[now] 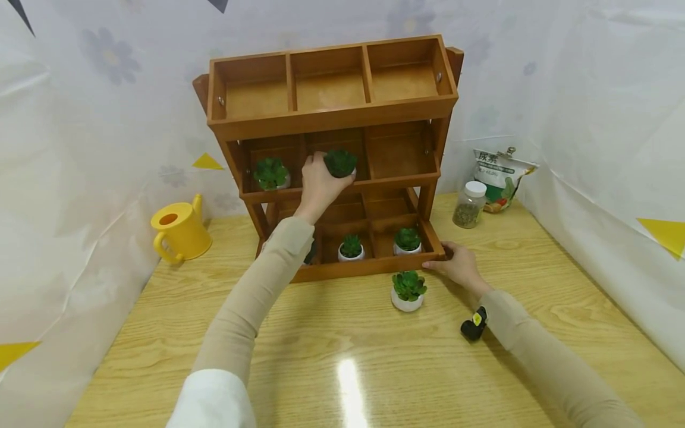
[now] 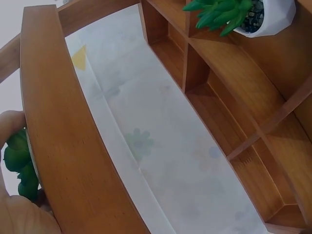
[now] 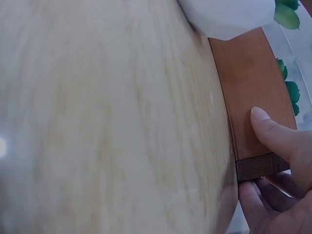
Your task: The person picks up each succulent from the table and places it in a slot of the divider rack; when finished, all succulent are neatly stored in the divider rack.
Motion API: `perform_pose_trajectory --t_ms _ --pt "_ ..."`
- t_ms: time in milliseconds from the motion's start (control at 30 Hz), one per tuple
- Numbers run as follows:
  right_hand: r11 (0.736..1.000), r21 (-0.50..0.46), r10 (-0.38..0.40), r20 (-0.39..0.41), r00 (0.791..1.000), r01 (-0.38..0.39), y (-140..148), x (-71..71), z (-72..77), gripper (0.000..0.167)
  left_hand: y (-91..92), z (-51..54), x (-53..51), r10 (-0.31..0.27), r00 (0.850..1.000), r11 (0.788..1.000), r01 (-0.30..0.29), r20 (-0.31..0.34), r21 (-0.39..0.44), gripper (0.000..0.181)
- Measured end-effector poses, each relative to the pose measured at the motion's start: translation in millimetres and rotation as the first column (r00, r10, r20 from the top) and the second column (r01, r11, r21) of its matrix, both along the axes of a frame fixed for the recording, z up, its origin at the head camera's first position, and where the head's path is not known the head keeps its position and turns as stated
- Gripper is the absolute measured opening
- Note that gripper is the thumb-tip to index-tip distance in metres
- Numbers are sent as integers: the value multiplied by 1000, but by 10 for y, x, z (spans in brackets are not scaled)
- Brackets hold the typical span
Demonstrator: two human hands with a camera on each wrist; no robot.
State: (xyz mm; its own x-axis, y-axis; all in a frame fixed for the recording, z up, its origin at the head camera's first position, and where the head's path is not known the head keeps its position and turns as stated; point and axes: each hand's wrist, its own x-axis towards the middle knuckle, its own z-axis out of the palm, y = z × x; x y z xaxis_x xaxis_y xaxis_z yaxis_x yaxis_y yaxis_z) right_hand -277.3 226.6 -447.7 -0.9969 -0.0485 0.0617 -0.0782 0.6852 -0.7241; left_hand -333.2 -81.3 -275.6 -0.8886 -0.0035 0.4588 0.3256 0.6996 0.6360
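My left hand (image 1: 319, 181) grips a dark green potted succulent (image 1: 341, 163) at the middle tier of a brown wooden plant shelf (image 1: 342, 189), over its centre compartment. In the left wrist view, part of that succulent (image 2: 18, 163) shows beyond a wooden board, with its pot hidden. My right hand (image 1: 458, 266) holds the bottom tier's front right corner; the right wrist view has the thumb (image 3: 273, 129) on the front board (image 3: 251, 87) and the other fingers round its end. Just left of this hand, another potted succulent (image 1: 408, 291) stands on the table.
One succulent (image 1: 271, 174) sits in the middle tier's left compartment. The bottom tier holds succulents in the centre (image 1: 351, 247) and right (image 1: 408, 240); its left one is mostly hidden. A yellow watering can (image 1: 184, 232) stands left; a jar (image 1: 469, 205) and a bag (image 1: 500, 178) stand right.
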Motion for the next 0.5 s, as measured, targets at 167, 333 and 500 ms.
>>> perform_pose_trajectory --t_ms 167,333,500 --pt "1000 6 1 -2 1000 -1 -4 5 7 75 -5 -19 12 -2 1000 1000 2 -1 13 62" --pt "1000 3 -4 3 1000 4 -3 9 13 76 8 -35 21 -6 1000 999 6 0 43 68" --pt "1000 3 -6 3 1000 5 -4 9 9 76 19 -96 32 -25 996 995 33 -81 94 80"
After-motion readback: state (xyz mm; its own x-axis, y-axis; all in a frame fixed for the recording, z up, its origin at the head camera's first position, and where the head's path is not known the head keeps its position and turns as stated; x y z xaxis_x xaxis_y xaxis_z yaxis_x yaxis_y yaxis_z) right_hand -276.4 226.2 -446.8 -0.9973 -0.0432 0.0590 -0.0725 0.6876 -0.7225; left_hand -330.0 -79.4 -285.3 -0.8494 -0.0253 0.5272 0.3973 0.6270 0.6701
